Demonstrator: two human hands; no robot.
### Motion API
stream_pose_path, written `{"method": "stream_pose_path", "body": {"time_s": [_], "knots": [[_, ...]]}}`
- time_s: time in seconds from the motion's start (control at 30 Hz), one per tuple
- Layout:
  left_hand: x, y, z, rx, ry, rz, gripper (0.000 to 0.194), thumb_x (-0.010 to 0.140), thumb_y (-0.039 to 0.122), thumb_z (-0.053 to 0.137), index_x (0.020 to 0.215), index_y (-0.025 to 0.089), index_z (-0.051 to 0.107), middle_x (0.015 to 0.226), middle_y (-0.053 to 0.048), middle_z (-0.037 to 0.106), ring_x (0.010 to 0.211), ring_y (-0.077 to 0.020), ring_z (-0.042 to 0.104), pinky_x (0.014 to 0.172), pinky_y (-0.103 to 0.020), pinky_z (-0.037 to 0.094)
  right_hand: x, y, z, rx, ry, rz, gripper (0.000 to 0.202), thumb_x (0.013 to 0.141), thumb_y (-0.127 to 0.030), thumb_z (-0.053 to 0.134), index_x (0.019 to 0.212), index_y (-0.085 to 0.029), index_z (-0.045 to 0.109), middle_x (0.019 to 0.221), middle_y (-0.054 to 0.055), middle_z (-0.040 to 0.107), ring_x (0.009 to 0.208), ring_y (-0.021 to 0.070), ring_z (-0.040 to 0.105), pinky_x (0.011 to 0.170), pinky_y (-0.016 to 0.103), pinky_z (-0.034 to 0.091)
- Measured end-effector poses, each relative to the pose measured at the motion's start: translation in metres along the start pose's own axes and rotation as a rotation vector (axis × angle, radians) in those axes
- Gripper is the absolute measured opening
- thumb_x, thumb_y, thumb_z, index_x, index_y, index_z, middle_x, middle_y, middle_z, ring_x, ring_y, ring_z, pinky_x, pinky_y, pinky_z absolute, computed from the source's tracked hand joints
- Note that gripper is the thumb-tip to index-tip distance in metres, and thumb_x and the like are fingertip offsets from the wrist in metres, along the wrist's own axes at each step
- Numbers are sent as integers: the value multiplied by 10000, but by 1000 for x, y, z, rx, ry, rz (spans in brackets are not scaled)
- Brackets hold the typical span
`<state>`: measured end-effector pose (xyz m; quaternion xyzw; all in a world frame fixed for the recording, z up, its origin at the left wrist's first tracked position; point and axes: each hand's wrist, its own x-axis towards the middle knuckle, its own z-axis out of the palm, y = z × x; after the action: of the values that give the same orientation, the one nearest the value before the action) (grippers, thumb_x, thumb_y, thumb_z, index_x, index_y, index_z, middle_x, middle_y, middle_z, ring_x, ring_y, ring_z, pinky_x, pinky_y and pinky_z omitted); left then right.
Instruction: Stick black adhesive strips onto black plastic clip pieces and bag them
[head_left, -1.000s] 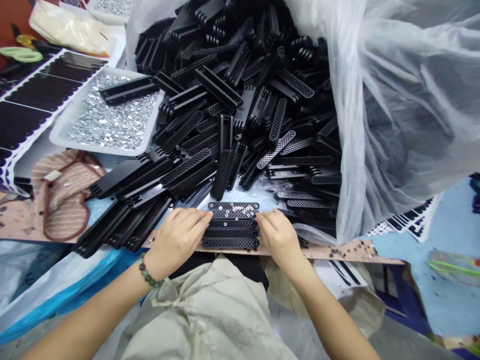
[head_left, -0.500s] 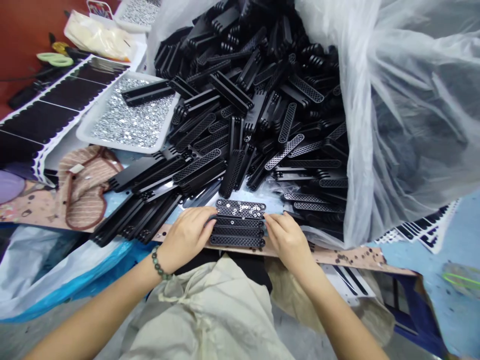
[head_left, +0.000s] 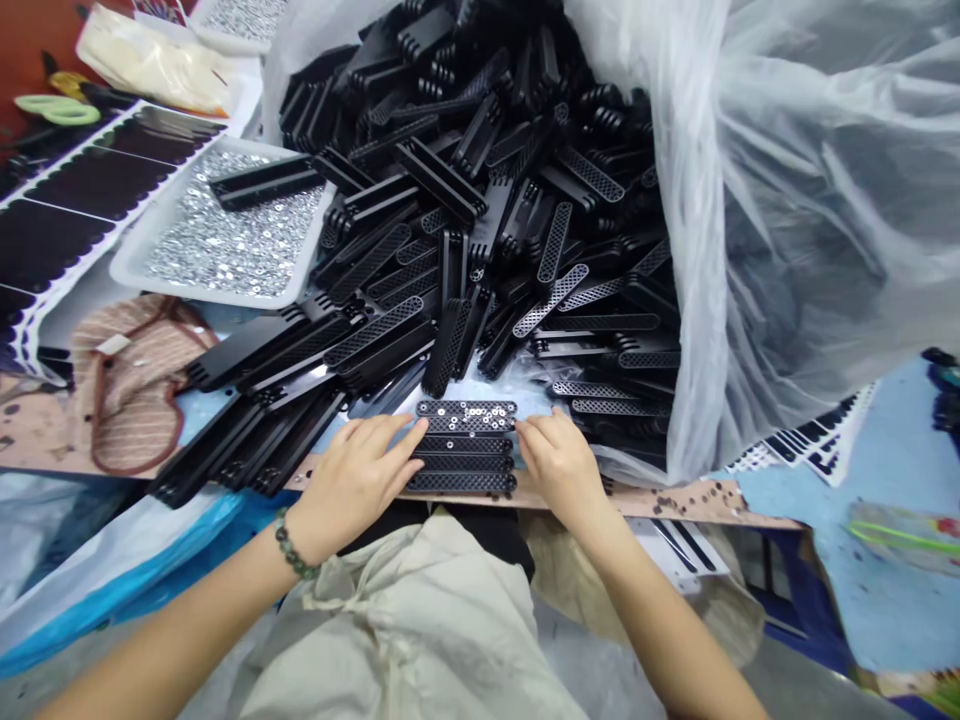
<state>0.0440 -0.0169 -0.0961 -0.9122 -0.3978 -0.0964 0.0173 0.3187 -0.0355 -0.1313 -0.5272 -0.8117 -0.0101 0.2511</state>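
Note:
Several black plastic strips with a grid texture (head_left: 461,481) lie side by side in a block near the table's front edge. Small silver washer-like rings (head_left: 480,413) are scattered over the far strip, and a few sit on the one nearer me. My left hand (head_left: 360,470) is at the block's left end, thumb and forefinger spread apart, fingertips touching the strips' ends. At the right end, the fingers of my right hand (head_left: 559,455) are bent and pressed together on the end of the far strip. Their grip is partly hidden.
A large heap of black plastic parts (head_left: 450,190) spreads behind the block, beside a clear plastic bag (head_left: 750,200). To the left are a white tray (head_left: 120,265) of silver rings, a striped cloth (head_left: 135,380) and black sheets (head_left: 112,180). Green-handled scissors (head_left: 56,108) lie far left.
The view has shifted slightly, so the scene sits further left. My left thumb and forefinger have spread wider at the strips' ends. The right hand stays at its end.

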Motion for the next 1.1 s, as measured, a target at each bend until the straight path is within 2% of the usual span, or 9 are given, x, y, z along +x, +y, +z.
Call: {"method": "stream_pose_path", "body": {"time_s": [0.07, 0.2, 0.3, 0.37, 0.57, 0.7, 0.8, 0.93, 1.1], "knots": [[-2, 0, 1, -5, -4, -6, 404, 913, 313, 528, 1285, 155, 530, 1215, -123, 598, 1070, -264, 553, 879, -423, 459, 0, 1, -1, 31, 7, 7, 193, 905, -103, 466, 966, -147, 643, 893, 88, 666, 832, 198, 602, 942, 432, 454], [-1, 0, 4, -26, 22, -4, 404, 913, 309, 525, 1281, 143, 531, 1193, -128, 604, 1062, -259, 552, 883, -414, 463, 3, 1, 0, 153, 19, 102, 148, 916, -142, 489, 972, -141, 626, 890, 90, 653, 846, 187, 599, 813, 334, 512], [0, 1, 4, -29, 18, -5, 410, 914, 309, 522, 1288, 141, 526, 1193, -129, 606, 1066, -261, 551, 887, -417, 461, 3, 0, 0, 48, 1, 19, 188, 919, -104, 460, 968, -138, 638, 880, 84, 664, 832, 181, 598, 905, 375, 482], [-1, 1, 3, -23, 5, -9, 410, 916, 311, 518, 1291, 149, 525, 1195, -128, 608, 1068, -261, 553, 890, -421, 458, -1, 0, 0, -52, -26, -66, 248, 915, -74, 435, 1051, -121, 636, 931, 99, 677, 845, 183, 600, 982, 428, 440], [-2, 3, 3, -14, -7, -25, 443, 913, 348, 516, 1300, 134, 518, 1212, -147, 605, 1065, -284, 557, 894, -449, 452, -16, 2, -6, -104, -91, -187, 372, 905, -50, 412, 1241, -97, 566, 1103, 149, 662, 947, 222, 612, 969, 489, 459], [-1, 2, 2, -123, 13, -70, 422, 917, 343, 509, 1294, 152, 512, 1227, -140, 588, 1095, -277, 543, 915, -436, 451, -10, 4, -5, 110, -85, -15, 341, 919, -106, 428, 1215, -164, 586, 1059, 116, 661, 957, 202, 623, 940, 450, 496], [6, 4, -3, -196, 58, -100, 409, 917, 289, 508, 1301, 148, 499, 1235, -137, 575, 1113, -260, 532, 939, -418, 442, 2, 3, -3, 249, -45, 133, 362, 921, -139, 429, 1263, -170, 544, 1155, 135, 609, 1070, 218, 588, 926, 407, 515], [23, 12, -3, -210, 88, -50, 313, 913, 192, 493, 1214, 153, 569, 1142, -104, 632, 1049, -232, 552, 912, -409, 428, 12, -2, 0, 232, -49, 139, 378, 926, -122, 390, 1275, -166, 527, 1218, 133, 588, 1120, 228, 561, 966, 418, 487], [40, 14, 6, -165, 117, 43, 204, 908, 138, 487, 1028, 181, 647, 979, -48, 684, 927, -201, 577, 889, -417, 391, 16, -15, 1, 164, 3, 105, 205, 930, -161, 458, 1047, -165, 627, 970, 100, 639, 895, 212, 574, 810, 375, 507]]}}
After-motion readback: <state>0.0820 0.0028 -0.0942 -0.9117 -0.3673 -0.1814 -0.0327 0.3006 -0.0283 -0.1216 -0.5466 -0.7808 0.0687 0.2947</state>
